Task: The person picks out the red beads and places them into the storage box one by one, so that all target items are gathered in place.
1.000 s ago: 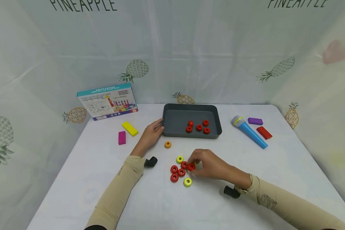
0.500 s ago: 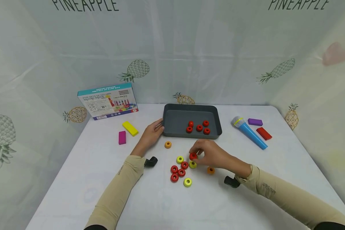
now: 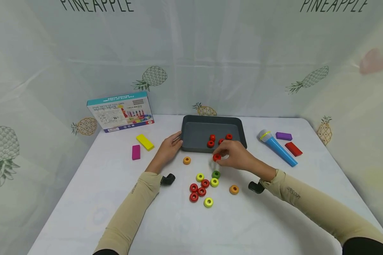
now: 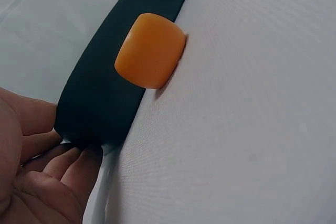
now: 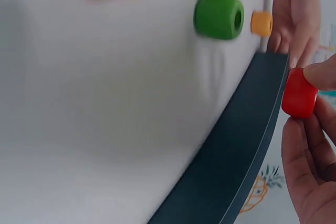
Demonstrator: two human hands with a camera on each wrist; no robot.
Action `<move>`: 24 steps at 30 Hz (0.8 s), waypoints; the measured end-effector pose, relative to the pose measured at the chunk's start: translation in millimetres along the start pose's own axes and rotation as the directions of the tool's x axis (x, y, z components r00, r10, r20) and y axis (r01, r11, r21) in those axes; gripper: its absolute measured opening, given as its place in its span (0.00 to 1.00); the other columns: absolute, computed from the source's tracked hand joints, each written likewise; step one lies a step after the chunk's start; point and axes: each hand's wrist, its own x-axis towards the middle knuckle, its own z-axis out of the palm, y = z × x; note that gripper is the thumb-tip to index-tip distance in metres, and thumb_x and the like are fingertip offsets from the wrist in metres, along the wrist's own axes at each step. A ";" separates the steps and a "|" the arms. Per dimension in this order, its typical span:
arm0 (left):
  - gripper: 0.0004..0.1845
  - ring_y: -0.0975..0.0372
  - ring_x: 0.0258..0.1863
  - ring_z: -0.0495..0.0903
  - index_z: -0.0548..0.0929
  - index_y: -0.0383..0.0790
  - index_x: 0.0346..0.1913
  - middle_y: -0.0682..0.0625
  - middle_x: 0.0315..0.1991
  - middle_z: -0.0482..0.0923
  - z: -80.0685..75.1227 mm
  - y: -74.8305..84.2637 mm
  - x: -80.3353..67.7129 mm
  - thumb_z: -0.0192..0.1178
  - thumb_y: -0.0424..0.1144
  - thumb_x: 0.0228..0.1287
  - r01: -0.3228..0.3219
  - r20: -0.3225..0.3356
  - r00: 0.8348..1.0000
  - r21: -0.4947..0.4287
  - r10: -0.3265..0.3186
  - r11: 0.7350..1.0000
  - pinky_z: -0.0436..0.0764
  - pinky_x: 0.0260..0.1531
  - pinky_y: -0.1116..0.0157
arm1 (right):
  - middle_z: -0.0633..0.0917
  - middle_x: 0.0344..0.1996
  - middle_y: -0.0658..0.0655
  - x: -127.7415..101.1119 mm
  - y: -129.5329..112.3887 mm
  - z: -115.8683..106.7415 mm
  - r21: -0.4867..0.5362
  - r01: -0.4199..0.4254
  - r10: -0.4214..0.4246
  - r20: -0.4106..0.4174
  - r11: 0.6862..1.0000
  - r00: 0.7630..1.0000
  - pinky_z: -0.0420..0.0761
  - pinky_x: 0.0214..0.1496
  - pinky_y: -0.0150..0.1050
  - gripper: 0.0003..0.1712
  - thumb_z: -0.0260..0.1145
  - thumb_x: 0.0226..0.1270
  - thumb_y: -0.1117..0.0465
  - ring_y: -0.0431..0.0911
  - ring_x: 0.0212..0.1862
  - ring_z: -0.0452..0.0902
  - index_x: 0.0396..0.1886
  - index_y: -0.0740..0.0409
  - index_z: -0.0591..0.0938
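Over on the left, the blue toy box [image 3: 119, 112] is standing against the curtain, with a yellow block [image 3: 145, 142] and a magenta block [image 3: 135, 152] lying in front of it. Moving along, the left hand [image 3: 169, 148] is resting on the table, its relaxed, nearly straight fingers touching the near left corner of the dark grey tray [image 3: 194, 122] and gripping nothing. An orange bead [image 3: 187, 160] is sitting just beside that hand.

Toward the middle, loose beads are lying in a cluster: red ones [image 3: 199, 188], yellow ones [image 3: 207, 202] and a green bead [image 3: 215, 174]. Just above them, the right hand [image 3: 237, 156] is pinching a red bead [image 3: 216, 157] between thumb and fingertips, holding it off the table at the tray's near wall, with the other red beads [image 3: 219, 139] lying inside.

That bead is looking small, hard and light, probably smooth enough to slip, so a pinch across its rounded sides, as the right wrist view is showing [image 5: 299, 94], seems the sensible grip.

Farther right, a blue toy microphone [image 3: 276, 147], a purple block [image 3: 283, 136] and a red block [image 3: 293, 148] are lying well apart from the hands.
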 end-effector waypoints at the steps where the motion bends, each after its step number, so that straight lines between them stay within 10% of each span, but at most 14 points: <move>1: 0.29 0.59 0.74 0.69 0.63 0.50 0.78 0.49 0.78 0.63 -0.2 0.3 -0.2 0.54 0.44 0.78 -0.001 0.000 1.000 -0.001 0.001 1.000 0.70 0.73 0.57 | 0.87 0.38 0.52 2.7 2.6 -1.1 0.005 -0.001 0.001 -0.010 1.000 1.000 0.90 0.46 0.42 0.14 0.78 0.54 0.66 0.45 0.40 0.85 0.42 0.57 0.90; 24: 0.29 0.59 0.74 0.69 0.64 0.50 0.78 0.49 0.78 0.63 0.2 0.9 0.1 0.54 0.42 0.78 -0.005 0.000 1.000 -0.015 0.005 1.000 0.70 0.73 0.57 | 0.88 0.41 0.61 41.8 34.8 -13.6 0.002 -0.116 0.115 -0.092 0.993 0.989 0.89 0.44 0.43 0.14 0.77 0.56 0.67 0.50 0.41 0.87 0.44 0.63 0.89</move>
